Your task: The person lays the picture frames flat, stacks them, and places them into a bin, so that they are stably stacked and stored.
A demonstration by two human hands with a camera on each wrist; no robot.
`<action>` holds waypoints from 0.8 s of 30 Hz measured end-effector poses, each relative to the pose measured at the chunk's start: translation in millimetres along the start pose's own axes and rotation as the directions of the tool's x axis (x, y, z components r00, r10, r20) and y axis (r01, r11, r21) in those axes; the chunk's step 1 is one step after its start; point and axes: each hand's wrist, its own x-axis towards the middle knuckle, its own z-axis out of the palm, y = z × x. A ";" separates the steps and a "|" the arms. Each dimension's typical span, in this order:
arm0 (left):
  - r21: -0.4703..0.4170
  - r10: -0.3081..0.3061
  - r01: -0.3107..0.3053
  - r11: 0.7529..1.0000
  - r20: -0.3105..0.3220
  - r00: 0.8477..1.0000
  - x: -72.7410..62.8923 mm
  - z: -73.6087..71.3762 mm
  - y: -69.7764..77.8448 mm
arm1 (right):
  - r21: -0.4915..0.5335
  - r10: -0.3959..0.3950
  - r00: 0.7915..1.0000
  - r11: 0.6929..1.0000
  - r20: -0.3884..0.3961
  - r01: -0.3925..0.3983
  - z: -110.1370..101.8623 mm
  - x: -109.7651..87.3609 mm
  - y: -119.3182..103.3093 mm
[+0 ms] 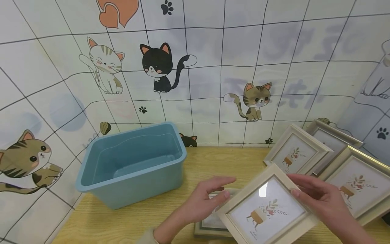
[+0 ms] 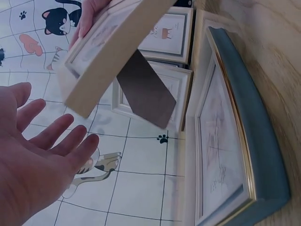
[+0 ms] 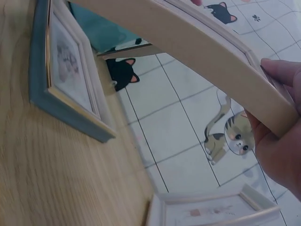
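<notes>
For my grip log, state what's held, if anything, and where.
The right hand holds the cream picture frame by its upper-right edge in the head view; the left hand holds nothing.

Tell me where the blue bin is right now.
Left of centre in the head view, the blue bin stands on the table, beyond the left hand and before the cat-patterned wall.

The right hand (image 1: 320,198) grips a tilted cream frame (image 1: 269,210) by its right side — a plant print (image 1: 265,214) inside. The left hand (image 1: 205,201), fingers extended, is just beside its left edge; below that hand another frame (image 1: 210,222) lies on the table (image 1: 223,161). Beyond and left of the left hand sits a blue bin (image 1: 143,188). A gold-edged frame (image 1: 362,183) stands right of the right hand — two more beyond it.
</notes>
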 end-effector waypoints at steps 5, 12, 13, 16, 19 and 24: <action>-0.024 -0.001 0.002 1.000 0.062 0.998 -1.0 4.1 5.9 | 0.091 -0.031 0.998 0.995 0.049 0.027 18.2 2.4 -6.3; -0.097 -0.035 0.043 0.994 0.082 0.996 -0.3 6.8 8.6 | 0.184 -0.071 0.994 0.982 0.089 0.053 33.0 8.0 -16.5; -0.111 -0.041 0.050 0.993 0.082 0.996 -0.1 7.0 8.8 | 0.208 -0.090 0.991 0.976 0.096 0.068 34.9 9.2 -17.0; -0.148 -0.064 0.076 0.986 0.084 0.994 -0.3 7.3 8.6 | 0.292 -0.171 0.980 0.947 0.104 0.134 40.6 12.1 -16.3; -0.163 -0.077 0.092 0.982 0.092 0.993 -0.7 6.9 7.6 | 0.372 -0.246 0.964 0.908 0.104 0.192 45.0 14.2 -14.0; -0.141 -0.086 0.107 0.984 0.145 0.986 -1.8 4.1 3.4 | 0.400 -0.256 0.961 0.896 0.106 0.194 47.3 14.0 -11.8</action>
